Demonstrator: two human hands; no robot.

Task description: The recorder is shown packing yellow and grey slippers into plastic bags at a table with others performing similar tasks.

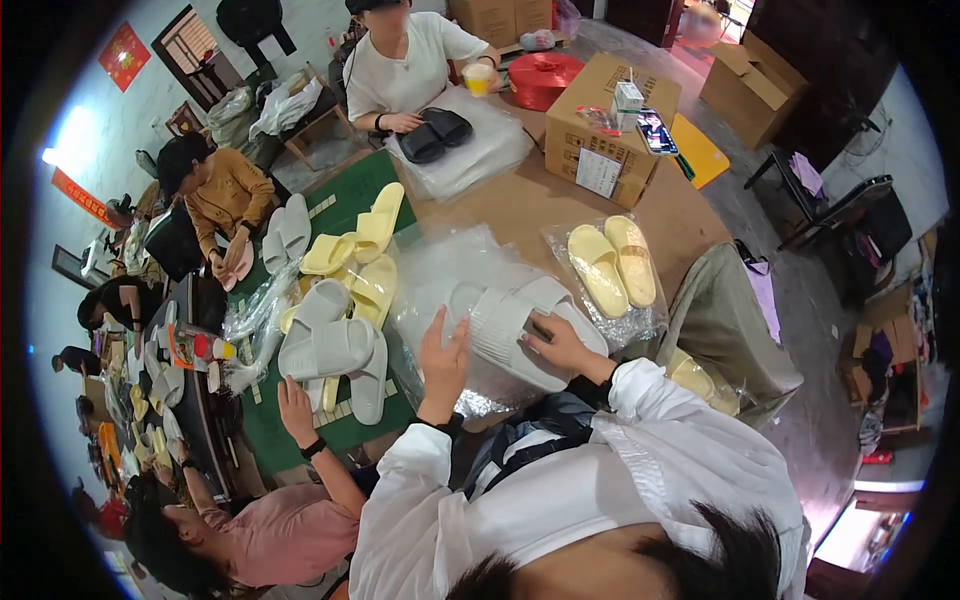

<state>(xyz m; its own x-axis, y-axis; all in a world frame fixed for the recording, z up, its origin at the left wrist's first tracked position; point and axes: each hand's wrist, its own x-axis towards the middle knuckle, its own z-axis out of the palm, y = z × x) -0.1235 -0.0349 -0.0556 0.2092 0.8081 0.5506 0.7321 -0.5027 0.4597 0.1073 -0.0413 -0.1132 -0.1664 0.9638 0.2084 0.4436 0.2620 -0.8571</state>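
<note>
A pair of light grey slide sandals [500, 322] lies in front of me on a stack of clear plastic bags [435, 270]. My right hand [562, 345] grips one of the slides at its strap, with fingertips at the foot opening. On the other side, my left hand [443, 362] has its fingers stretched out alongside the slides and over the clear plastic; its palm is partly hidden. A bagged pair of pale yellow slides [612, 268] rests to the right, beyond my right hand.
Loose grey slides [325, 345] and yellow slides [375, 285] pile up at left on a green mat [275, 430]. A co-worker's hand [297, 412] is beside them. Across the table, a person handles black slides [435, 135] near a cardboard box [600, 130]. Draped cloth [725, 325] hangs at right.
</note>
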